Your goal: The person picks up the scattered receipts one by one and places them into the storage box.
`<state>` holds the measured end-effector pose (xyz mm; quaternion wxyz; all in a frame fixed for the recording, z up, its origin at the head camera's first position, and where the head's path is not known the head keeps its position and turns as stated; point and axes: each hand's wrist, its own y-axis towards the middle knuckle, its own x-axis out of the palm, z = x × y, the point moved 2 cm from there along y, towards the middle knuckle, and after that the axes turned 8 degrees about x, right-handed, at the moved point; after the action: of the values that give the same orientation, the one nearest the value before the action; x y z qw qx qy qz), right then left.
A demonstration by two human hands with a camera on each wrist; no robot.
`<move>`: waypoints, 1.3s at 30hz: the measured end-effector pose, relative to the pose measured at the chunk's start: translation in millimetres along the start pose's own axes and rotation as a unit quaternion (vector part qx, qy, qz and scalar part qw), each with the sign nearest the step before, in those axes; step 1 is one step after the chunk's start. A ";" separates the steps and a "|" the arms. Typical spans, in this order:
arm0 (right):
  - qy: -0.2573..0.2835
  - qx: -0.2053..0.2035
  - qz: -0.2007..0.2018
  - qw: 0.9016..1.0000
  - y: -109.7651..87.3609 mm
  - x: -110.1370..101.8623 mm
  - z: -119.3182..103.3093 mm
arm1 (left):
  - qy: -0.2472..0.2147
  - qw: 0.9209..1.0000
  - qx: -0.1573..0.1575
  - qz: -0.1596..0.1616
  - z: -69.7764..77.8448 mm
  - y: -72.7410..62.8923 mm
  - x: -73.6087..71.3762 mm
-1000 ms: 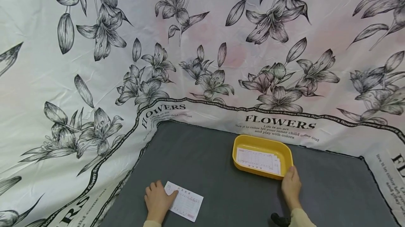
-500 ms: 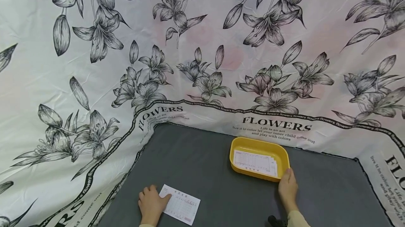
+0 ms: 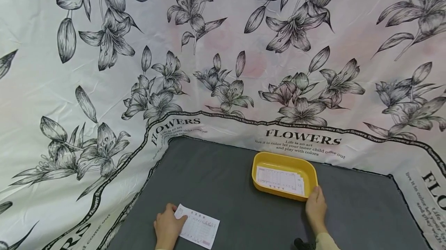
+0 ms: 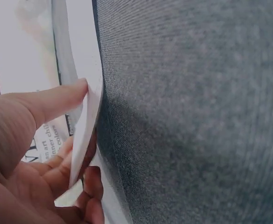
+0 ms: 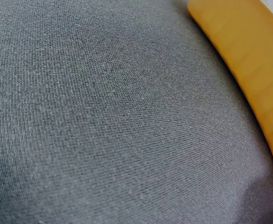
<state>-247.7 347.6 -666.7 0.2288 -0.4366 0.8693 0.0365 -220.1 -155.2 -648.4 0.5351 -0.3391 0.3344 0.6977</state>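
Observation:
A white printed paper form point(image 3: 202, 226) lies at the front of the grey table in the head view. My left hand point(image 3: 168, 227) pinches its left edge, thumb on top. In the left wrist view the thumb point(image 4: 64, 100) presses the paper point(image 4: 91, 88) from one side and the fingers lie beneath; it bends there and looks several sheets thick. A yellow tray point(image 3: 278, 195) stands farther back with several similar forms point(image 3: 277, 180) inside. My right hand point(image 3: 316, 209) holds the tray's front right corner. The right wrist view shows mostly the tray's side wall point(image 5: 248, 60).
Grey cloth point(image 3: 244, 219) covers the table. A white sheet with black flower prints point(image 3: 223, 83) hangs behind and at both sides. A black object point(image 3: 302, 244) sits beside the right sleeve point(image 3: 326, 241).
The left hand has shifted slightly left along the form, and its fingers have drawn in at the paper's edge. The right hand stays on the tray. The head view has shifted a little.

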 end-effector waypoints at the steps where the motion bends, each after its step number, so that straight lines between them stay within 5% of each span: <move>1: -0.001 0.002 0.001 1.000 -0.4 0.4 -0.1 | 0.000 1.000 0.004 0.001 -0.8 0.1 0.0; 10: 0.009 -0.005 -0.005 1.000 -2.1 -0.6 -0.6 | -0.004 0.997 0.068 0.033 -0.7 3.8 -7.2; 17: 0.009 -0.002 -0.018 1.000 -3.1 -1.3 -0.9 | -0.087 0.992 0.064 0.068 19.9 14.4 -12.9; 23: 0.009 -0.007 -0.011 1.000 -2.7 -1.1 -0.3 | -0.179 0.978 0.070 0.087 55.5 32.6 -5.9; 30: 0.007 -0.009 -0.010 1.000 -1.4 -2.5 -0.5 | -0.237 0.964 0.075 0.093 116.1 59.8 16.4; 39: 0.007 -0.007 -0.017 1.000 -0.4 -2.5 0.6 | -0.298 0.948 0.073 0.083 181.5 71.7 51.8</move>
<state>-245.9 349.3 -666.1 0.2202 -0.4533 0.8630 0.0358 -321.0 7.7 -584.9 0.5741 -0.0465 0.2370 0.7824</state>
